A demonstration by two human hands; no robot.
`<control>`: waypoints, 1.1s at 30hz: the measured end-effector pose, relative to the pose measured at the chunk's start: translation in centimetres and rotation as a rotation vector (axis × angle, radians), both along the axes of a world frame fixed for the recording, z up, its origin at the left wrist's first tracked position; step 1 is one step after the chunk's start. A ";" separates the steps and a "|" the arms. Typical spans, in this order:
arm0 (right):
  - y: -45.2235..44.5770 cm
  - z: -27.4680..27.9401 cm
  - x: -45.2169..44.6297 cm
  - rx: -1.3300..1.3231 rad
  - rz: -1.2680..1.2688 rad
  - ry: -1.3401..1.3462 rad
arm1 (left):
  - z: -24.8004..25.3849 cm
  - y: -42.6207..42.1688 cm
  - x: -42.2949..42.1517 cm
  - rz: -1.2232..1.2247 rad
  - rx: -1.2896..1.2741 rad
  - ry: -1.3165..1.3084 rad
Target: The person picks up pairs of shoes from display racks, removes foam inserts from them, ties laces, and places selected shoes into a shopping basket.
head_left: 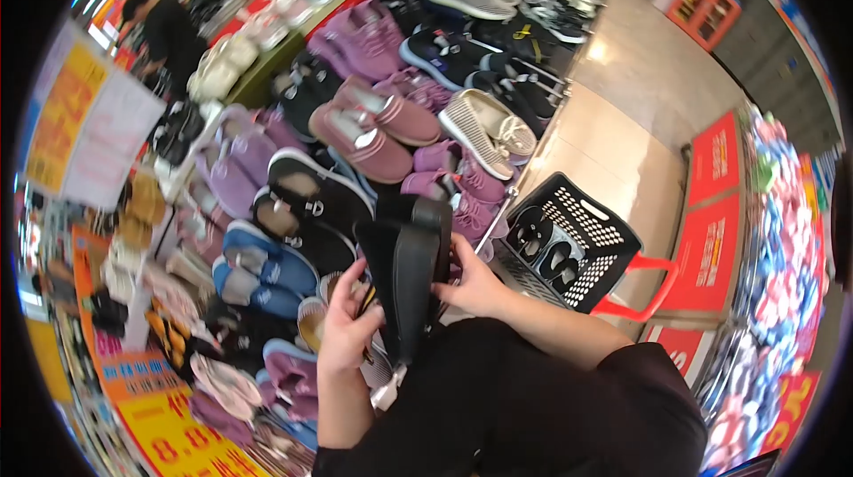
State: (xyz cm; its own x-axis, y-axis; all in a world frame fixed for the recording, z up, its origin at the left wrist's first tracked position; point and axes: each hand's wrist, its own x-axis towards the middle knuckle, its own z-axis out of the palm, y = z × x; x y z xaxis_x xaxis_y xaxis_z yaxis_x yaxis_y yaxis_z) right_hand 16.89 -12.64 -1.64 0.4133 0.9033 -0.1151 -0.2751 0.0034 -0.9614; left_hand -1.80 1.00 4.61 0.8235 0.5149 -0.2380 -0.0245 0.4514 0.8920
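Note:
In front of my chest I hold a pair of black shoes [410, 277], tilted upright with one pressed against the other. My left hand [349, 324] grips their left side, fingers closed, with a small yellow strip showing by the fingertips. On the opposite side my right hand [471, 280] is closed around the edge, its fingertips partly hidden behind the shoes. Just beyond are black slip-on shoes [320, 206] and mauve slip-ons [364, 135] on the display. Blue slip-on shoes [262, 264] lie to the left of my hands.
Rows of shoes cover the sloping display, including beige knit shoes [489, 131]. A black shopping basket [613, 250] with a red handle stands on the floor at right, holding black shoes [560, 264]. Price signs [178, 433] hang at left. A person [173, 33] in black stands far left.

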 end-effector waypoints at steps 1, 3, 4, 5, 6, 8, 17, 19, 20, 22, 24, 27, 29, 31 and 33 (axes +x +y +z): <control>-0.6 0.3 -0.4 -0.021 -0.019 -0.013 | -1.3 0.8 -0.2 -0.065 0.186 0.011; -1.6 0.2 -0.6 -0.043 -0.082 -0.028 | -4.0 1.9 0.1 -0.186 0.320 0.066; -2.3 -0.3 -0.8 -0.073 -0.087 -0.260 | -4.6 2.1 0.4 -0.235 0.302 0.017; -3.3 -0.8 -1.2 -0.118 -0.088 -0.487 | -5.0 1.9 0.7 -0.279 0.243 0.023; -4.0 -0.6 -1.5 -0.148 -0.138 -0.473 | -5.4 1.4 0.9 -0.327 0.177 0.036; -4.9 0.3 -2.0 -0.037 -0.137 -0.393 | -4.8 0.6 2.1 -0.402 0.157 0.039; -5.5 -5.7 -1.5 0.188 -0.052 -0.083 | -3.1 -3.2 5.4 -0.504 0.353 0.089; -7.0 -5.8 -0.2 0.176 -0.040 -0.138 | -4.3 -4.5 6.2 -0.482 0.388 0.118; -8.1 -5.9 0.8 0.157 -0.026 -0.201 | -4.8 -5.2 6.8 -0.456 0.420 0.138; -12.2 -1.5 3.9 -0.068 0.010 -0.116 | -4.4 -7.3 9.3 -0.407 0.413 0.168; -15.9 -1.9 5.7 -0.283 -0.003 -0.133 | -5.0 -8.2 11.6 -0.415 0.733 0.225; -21.3 -4.6 7.5 -0.329 -0.075 -0.090 | -3.9 -11.5 16.2 -0.451 1.036 0.256; -24.4 -8.2 8.2 -0.117 -0.159 0.088 | -4.3 -13.7 19.0 -0.468 1.179 0.284; -26.7 -7.4 9.2 -0.104 -0.189 0.239 | -6.0 -15.7 21.6 -0.506 1.323 0.273; -28.3 -7.2 10.1 -0.142 -0.235 0.416 | -8.0 -17.5 24.0 -0.600 1.359 0.292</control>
State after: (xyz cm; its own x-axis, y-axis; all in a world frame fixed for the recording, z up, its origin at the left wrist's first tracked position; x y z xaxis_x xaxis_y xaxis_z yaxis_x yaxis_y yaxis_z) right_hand 26.97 -40.94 -8.88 0.4968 0.7544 -0.4290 -0.6432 -0.0118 -0.7656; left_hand 22.18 -16.52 -3.35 0.9945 0.0861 -0.0592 0.1044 -0.8168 0.5674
